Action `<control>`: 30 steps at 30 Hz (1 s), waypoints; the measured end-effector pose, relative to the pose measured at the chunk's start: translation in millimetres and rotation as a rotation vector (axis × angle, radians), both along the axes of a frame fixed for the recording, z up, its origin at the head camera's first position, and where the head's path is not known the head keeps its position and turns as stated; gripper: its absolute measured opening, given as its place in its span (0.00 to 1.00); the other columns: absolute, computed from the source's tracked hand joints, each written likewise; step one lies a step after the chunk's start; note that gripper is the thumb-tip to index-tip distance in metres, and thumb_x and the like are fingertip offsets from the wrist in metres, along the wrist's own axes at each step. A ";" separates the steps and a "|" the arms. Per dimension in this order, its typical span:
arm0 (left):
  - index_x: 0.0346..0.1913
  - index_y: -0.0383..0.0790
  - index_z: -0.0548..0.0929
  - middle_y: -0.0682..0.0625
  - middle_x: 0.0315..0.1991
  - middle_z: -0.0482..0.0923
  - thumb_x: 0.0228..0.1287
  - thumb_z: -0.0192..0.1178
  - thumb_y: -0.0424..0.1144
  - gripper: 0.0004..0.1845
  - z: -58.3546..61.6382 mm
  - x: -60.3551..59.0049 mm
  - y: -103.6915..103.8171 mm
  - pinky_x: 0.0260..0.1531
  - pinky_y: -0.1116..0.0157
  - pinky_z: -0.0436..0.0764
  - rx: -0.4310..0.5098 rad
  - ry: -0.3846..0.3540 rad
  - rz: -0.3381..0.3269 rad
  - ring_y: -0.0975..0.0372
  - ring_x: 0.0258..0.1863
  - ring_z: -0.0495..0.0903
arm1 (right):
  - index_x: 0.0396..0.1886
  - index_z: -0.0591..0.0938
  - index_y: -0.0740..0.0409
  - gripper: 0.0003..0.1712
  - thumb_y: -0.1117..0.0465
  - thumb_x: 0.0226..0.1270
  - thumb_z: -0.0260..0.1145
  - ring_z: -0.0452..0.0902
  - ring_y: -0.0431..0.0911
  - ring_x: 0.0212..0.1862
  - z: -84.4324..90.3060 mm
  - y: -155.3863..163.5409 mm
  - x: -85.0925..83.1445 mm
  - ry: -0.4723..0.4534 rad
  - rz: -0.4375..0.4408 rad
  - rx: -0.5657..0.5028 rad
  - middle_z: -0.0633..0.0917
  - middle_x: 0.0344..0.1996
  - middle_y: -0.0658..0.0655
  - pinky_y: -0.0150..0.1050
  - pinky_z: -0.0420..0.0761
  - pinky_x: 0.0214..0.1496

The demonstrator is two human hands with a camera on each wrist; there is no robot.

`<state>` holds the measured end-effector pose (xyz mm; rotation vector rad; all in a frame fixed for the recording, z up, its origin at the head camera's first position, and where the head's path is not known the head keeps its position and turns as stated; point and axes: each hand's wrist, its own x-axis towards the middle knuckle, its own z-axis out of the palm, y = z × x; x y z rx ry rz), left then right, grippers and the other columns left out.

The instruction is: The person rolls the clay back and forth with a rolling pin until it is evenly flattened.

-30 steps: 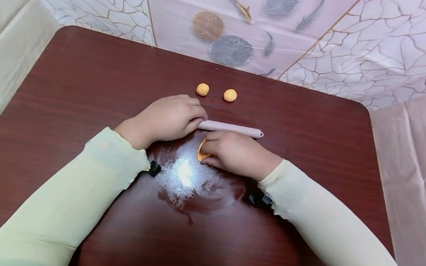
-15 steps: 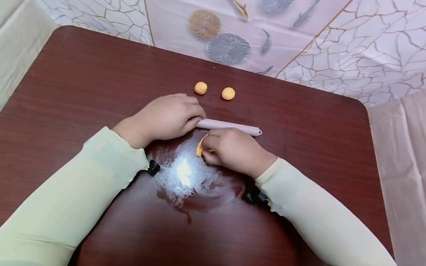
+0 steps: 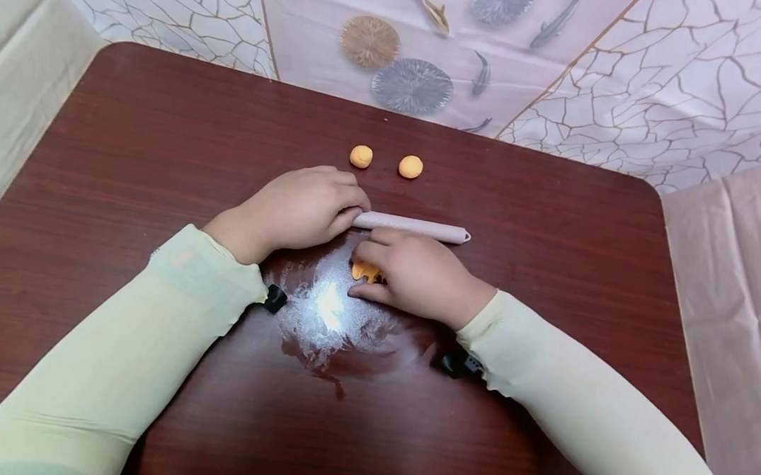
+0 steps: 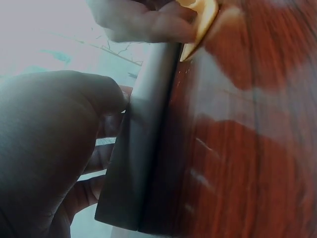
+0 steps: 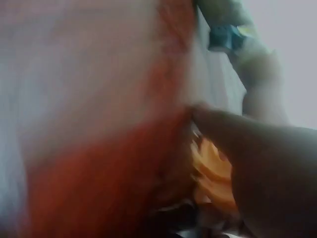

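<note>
A pale pink rolling pin [image 3: 413, 227] lies across the middle of the dark red table [image 3: 136, 142]. My left hand [image 3: 302, 207] curls round its left end; the left wrist view shows the fingers [image 4: 94, 163] wrapped on the pin [image 4: 141, 158]. My right hand [image 3: 411, 271] sits just in front of the pin and pinches a flattened piece of orange dough [image 3: 365, 271], also seen as dough [image 5: 213, 171] under the fingers in the right wrist view. Most of that dough is hidden by the hand.
Two small orange dough balls [image 3: 361, 156] [image 3: 410, 166] sit behind the pin. A patch of white flour [image 3: 329, 310] is spread in front of the hands. A patterned cloth [image 3: 554, 68] hangs beyond the far table edge.
My right hand has turned the flattened dough, so less of its edge shows at the fingertips. The left hand and the rolling pin have stayed put.
</note>
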<state>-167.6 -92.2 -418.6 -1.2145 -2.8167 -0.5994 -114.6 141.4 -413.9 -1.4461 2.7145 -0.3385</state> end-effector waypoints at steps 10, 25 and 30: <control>0.50 0.50 0.89 0.55 0.46 0.84 0.79 0.57 0.44 0.11 -1.5 -0.9 -1.9 0.60 0.56 0.78 0.010 0.023 -0.002 0.56 0.51 0.82 | 0.34 0.84 0.50 0.09 0.54 0.76 0.64 0.84 0.45 0.38 -6.5 -11.9 0.3 0.267 0.071 0.017 0.84 0.32 0.49 0.43 0.85 0.40; 0.49 0.50 0.89 0.56 0.45 0.84 0.78 0.57 0.45 0.10 -0.5 -0.2 -2.1 0.59 0.56 0.79 0.015 0.012 0.001 0.57 0.50 0.82 | 0.33 0.87 0.52 0.04 0.60 0.70 0.71 0.80 0.39 0.34 1.0 -10.7 6.5 0.055 -0.060 -0.045 0.84 0.30 0.48 0.35 0.83 0.41; 0.50 0.51 0.89 0.57 0.45 0.84 0.79 0.57 0.44 0.10 0.0 0.3 -0.9 0.59 0.57 0.79 0.012 0.011 0.001 0.58 0.50 0.81 | 0.25 0.81 0.49 0.07 0.64 0.62 0.68 0.74 0.38 0.28 0.7 -6.8 4.3 -0.032 -0.137 -0.110 0.81 0.24 0.45 0.33 0.77 0.35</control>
